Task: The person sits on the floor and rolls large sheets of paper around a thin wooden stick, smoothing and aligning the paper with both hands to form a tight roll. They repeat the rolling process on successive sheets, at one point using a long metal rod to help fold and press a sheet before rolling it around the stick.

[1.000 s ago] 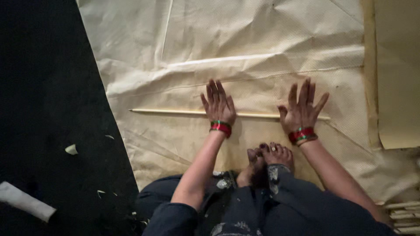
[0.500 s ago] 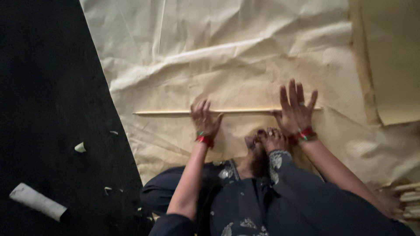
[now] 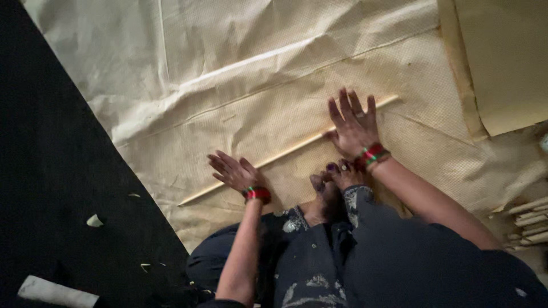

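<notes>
A long thin pale stick (image 3: 285, 153) lies across a wide sheet of cream textured paper (image 3: 274, 74) spread on the floor. My left hand (image 3: 233, 171) lies flat with fingers spread, palm down on the stick near its left part. My right hand (image 3: 353, 122) presses flat on the stick near its right end, fingers apart. Both wrists wear red and green bangles. My feet (image 3: 334, 177) rest on the paper between my arms, just below the stick.
A dark floor (image 3: 57, 188) with small pale scraps lies left of the paper. A white roll (image 3: 57, 292) sits at the bottom left. A tan sheet (image 3: 508, 57) is at upper right, and several thin sticks (image 3: 528, 219) lie at the right edge.
The stick now runs diagonally in view, its right end higher, as the view turned. Both hands stay flat on it; the left hand has drawn back toward my body.
</notes>
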